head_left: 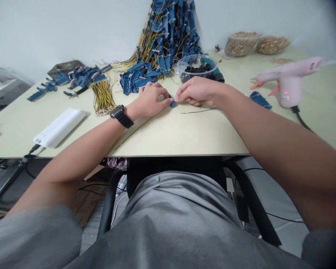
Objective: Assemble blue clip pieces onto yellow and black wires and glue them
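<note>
My left hand (152,100), with a black watch on its wrist, is closed, thumb and fingers pinching a small blue piece (172,101) just above the table. My right hand (197,91) is closed beside it, its fingertips meeting the piece's right side; what they grip is too small to make out. A thin dark wire (196,111) extends from under my right hand, and another dark wire (133,131) lies below my left wrist. Behind my hands is a pile of blue pieces (137,76), and a clear round tub (197,67) holds small black parts.
A large heap of blue pieces with yellow wires (170,33) rises against the wall. To the left lie a wire bundle (102,93), pliers (75,92) and a white box (60,127) with a cable. At right stand a pink glue gun (291,80), a blue piece (260,100) and bags (242,44).
</note>
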`<state>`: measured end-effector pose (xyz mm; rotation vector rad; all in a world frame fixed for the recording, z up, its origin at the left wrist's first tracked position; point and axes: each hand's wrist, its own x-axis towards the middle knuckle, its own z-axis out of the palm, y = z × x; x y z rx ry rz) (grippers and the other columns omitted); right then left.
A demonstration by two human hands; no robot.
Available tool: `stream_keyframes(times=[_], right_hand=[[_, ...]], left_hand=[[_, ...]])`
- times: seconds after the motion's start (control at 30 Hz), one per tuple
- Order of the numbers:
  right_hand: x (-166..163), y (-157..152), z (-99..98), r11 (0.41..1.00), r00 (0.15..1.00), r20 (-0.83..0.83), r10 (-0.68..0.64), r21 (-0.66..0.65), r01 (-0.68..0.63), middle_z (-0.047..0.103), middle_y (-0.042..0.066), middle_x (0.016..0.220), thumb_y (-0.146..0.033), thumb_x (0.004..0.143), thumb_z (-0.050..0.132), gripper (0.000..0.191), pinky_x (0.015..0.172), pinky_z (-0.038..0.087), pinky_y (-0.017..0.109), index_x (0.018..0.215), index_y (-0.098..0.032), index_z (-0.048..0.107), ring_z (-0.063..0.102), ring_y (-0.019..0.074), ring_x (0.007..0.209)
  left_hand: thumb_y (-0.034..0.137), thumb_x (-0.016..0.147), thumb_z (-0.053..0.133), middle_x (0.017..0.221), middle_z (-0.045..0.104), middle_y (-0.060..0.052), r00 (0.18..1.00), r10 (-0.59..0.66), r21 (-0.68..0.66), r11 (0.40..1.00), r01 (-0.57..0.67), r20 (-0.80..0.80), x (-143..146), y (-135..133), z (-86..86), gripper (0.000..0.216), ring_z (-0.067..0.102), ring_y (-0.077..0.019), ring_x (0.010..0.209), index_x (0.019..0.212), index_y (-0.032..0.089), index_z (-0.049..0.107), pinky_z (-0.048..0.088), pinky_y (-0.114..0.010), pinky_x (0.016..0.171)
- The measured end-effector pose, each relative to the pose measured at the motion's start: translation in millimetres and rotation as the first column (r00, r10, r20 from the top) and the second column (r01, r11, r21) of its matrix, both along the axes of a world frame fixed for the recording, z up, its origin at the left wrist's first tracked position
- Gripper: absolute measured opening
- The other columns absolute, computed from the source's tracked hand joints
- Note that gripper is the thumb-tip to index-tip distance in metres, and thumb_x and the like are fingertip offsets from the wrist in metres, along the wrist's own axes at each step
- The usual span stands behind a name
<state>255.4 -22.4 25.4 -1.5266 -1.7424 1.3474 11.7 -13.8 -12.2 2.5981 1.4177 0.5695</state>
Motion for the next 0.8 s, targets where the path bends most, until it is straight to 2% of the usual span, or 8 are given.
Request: stream_keyframes(times=[0.23, 0.4, 0.57, 0.63, 0.73, 0.8], right_hand=[[5, -6, 3.4, 0.994, 0.997, 0.041, 0.069, 0.084, -0.072, 0.049, -0.006, 0.057, 0.001, 0.109, 0.085, 0.03, 0.056, 0.024, 0.031, 0.087, -0.019, 0.082, 0.031, 0.0108, 0.058], [5, -6, 2.9, 0.994, 0.996, 0.07, 0.063, 0.082, -0.068, 0.048, -0.006, 0.057, -0.014, 0.106, 0.099, 0.024, 0.056, 0.023, 0.032, 0.089, -0.02, 0.082, 0.03, 0.011, 0.057], [6, 1, -0.7, 0.99, 0.988, 0.141, 0.061, 0.117, -0.078, 0.048, -0.005, 0.06, -0.01, 0.104, 0.093, 0.017, 0.061, 0.026, 0.034, 0.092, -0.019, 0.085, 0.034, 0.0127, 0.061], [8, 5, -1.2, 0.972, 0.972, 0.224, 0.076, 0.2, -0.122, 0.051, -0.004, 0.064, -0.014, 0.103, 0.096, 0.012, 0.068, 0.032, 0.036, 0.094, -0.019, 0.089, 0.041, 0.0145, 0.066], [8, 6, 1.3, 0.909, 0.927, 0.361, 0.105, 0.342, -0.236, 0.061, -0.001, 0.074, -0.015, 0.104, 0.095, 0.004, 0.079, 0.04, 0.038, 0.101, -0.019, 0.095, 0.05, 0.0178, 0.076], [7, 4, 4.1, 0.869, 0.889, 0.447, 0.1, 0.396, -0.297, 0.069, 0.002, 0.081, -0.013, 0.104, 0.092, 0.009, 0.085, 0.044, 0.04, 0.107, -0.02, 0.097, 0.057, 0.0206, 0.08]], left_hand=[[0.044, 0.117, 0.079, 0.149, 0.084, -0.018, 1.0, 0.027, -0.017, 0.999, -0.027, -0.01, 3, -6, 4.2, 0.025, 0.067, -0.0515, 0.152, 0.116, 0.025, 0.095, 0.047, -0.082, 0.136], [0.043, 0.116, 0.08, 0.151, 0.084, -0.018, 1.0, 0.026, -0.02, 0.999, -0.026, -0.006, 3, -6, 4.3, 0.023, 0.065, -0.0526, 0.153, 0.116, 0.025, 0.095, 0.048, -0.082, 0.135], [0.044, 0.115, 0.083, 0.15, 0.084, -0.018, 1.0, 0.024, -0.029, 0.999, -0.024, -0.005, 2, -4, 4.2, 0.022, 0.064, -0.0527, 0.153, 0.116, 0.026, 0.095, 0.05, -0.08, 0.133], [0.046, 0.115, 0.085, 0.149, 0.084, -0.018, 1.0, 0.022, -0.028, 0.999, -0.021, 0.0, 1, -3, 3.5, 0.022, 0.064, -0.0523, 0.151, 0.115, 0.026, 0.094, 0.05, -0.079, 0.132], [0.047, 0.114, 0.085, 0.148, 0.083, -0.018, 1.0, 0.024, -0.025, 0.999, -0.024, 0.002, 1, -3, 3.1, 0.022, 0.064, -0.052, 0.151, 0.113, 0.026, 0.094, 0.05, -0.079, 0.131], [0.045, 0.114, 0.084, 0.148, 0.083, -0.018, 1.0, 0.027, -0.027, 0.999, -0.027, -0.007, 2, -3, 3.5, 0.022, 0.065, -0.0525, 0.151, 0.113, 0.026, 0.094, 0.05, -0.08, 0.131]])
